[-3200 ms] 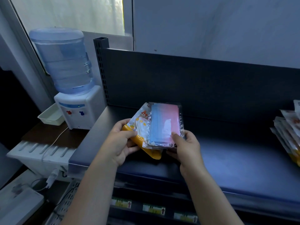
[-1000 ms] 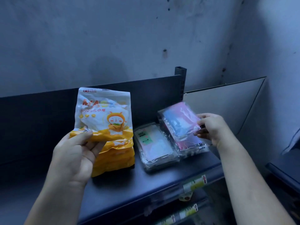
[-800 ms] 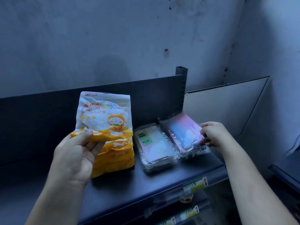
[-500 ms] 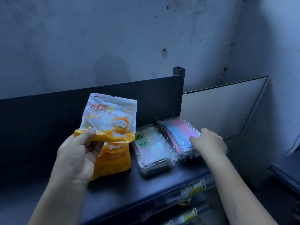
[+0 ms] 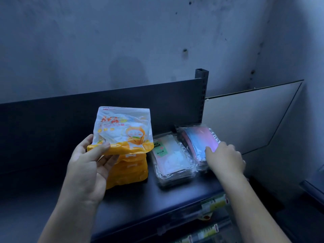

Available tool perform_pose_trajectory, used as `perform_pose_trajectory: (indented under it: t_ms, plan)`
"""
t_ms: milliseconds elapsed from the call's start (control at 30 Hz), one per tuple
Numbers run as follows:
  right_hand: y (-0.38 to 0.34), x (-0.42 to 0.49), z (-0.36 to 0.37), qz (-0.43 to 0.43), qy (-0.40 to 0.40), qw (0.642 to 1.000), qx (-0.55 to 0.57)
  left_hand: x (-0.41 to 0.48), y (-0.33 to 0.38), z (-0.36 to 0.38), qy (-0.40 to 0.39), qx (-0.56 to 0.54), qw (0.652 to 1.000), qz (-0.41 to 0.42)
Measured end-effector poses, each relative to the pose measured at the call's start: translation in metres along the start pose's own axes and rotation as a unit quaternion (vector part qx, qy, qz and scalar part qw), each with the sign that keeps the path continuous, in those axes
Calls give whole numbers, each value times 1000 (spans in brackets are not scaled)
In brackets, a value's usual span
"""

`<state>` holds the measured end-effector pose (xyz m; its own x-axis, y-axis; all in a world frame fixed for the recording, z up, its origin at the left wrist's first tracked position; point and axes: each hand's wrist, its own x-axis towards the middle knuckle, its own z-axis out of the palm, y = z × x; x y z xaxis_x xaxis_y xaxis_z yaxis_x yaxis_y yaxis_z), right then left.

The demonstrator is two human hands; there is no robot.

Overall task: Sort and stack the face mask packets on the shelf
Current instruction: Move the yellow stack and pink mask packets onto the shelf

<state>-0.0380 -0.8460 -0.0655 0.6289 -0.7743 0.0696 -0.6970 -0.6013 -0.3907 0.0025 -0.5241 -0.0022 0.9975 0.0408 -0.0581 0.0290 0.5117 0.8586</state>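
Observation:
My left hand point(image 5: 88, 168) pinches the bottom edge of a white-and-orange mask packet point(image 5: 122, 130), held upright above a stack of the same orange packets point(image 5: 129, 170) on the dark shelf point(image 5: 157, 199). To the right lies a stack of clear packets with a green label point(image 5: 170, 158). Further right is a stack topped by a pink-and-blue packet point(image 5: 199, 139). My right hand point(image 5: 226, 158) rests flat on the near end of that packet, fingers straight.
A dark back panel point(image 5: 52, 123) and an upright post point(image 5: 201, 93) bound the shelf. A pale board point(image 5: 245, 120) leans at the right. Price labels point(image 5: 213, 204) sit on the front edge. Bare shelf lies to the left.
My right hand laid the pink-and-blue packet down on the right stack and now presses it flat. The orange packet in my left hand shifted slightly right.

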Motion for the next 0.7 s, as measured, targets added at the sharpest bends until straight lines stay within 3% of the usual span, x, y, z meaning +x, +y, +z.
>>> perform_pose_trajectory:
  t_ms: [233,333,400,467,567,600,700]
  plan:
    - [4,2,8,-32,43,999,9,-5,9,-10,8,-22,1000,-4]
    - [-5,-8,15,-138,121,982,36,-6,10,-9,10,-18,1000,-1]
    - [-22,-29,16,-251,137,947,147,-8,9,-7,11,-11,1000,1]
    - [-51,-59,5,-319,31,900,295,-8,7,-5,9,-5,1000,2]
    - [-92,-94,-13,-323,-198,775,505,-7,5,-4,5,17,1000,4]
    - [-101,-99,-15,-327,-223,749,531,-4,5,-4,8,28,1000,2]
    - [-123,-101,-11,-328,-208,750,536,3,5,-9,27,79,996,8]
